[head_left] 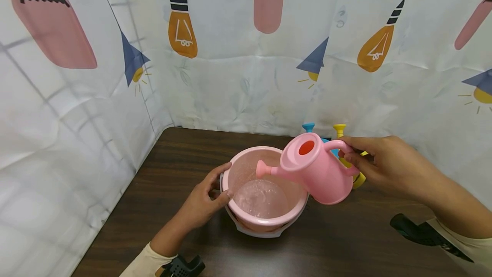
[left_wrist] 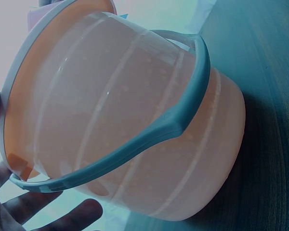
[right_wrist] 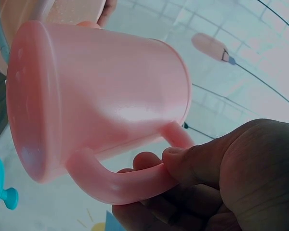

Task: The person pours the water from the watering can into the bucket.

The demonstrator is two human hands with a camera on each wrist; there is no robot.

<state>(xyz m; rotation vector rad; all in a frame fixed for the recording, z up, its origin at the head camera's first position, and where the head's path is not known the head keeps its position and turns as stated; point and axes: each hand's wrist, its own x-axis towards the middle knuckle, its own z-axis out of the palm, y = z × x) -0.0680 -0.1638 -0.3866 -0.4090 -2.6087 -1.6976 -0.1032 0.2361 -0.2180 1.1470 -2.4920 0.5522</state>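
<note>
A pale pink bucket (head_left: 265,221) stands on the dark wooden table, with rippled, bubbly water (head_left: 261,198) inside. My left hand (head_left: 203,198) holds its left rim, thumb at the near edge and fingers farther round. In the left wrist view the bucket's carrying handle (left_wrist: 188,110) hangs down along its wall. My right hand (head_left: 384,166) grips a pink watering can (head_left: 323,178) by its looped handle (right_wrist: 120,187). The can is tilted left over the bucket's right side, its spout head (head_left: 263,169) above the opening. Red shows through the can's top hole.
Behind the pink can are a blue watering can (head_left: 308,127) and a yellow watering can (head_left: 340,129), both mostly hidden. White cloth (head_left: 230,93) with printed lamps hangs at the back and left of the table (head_left: 184,153).
</note>
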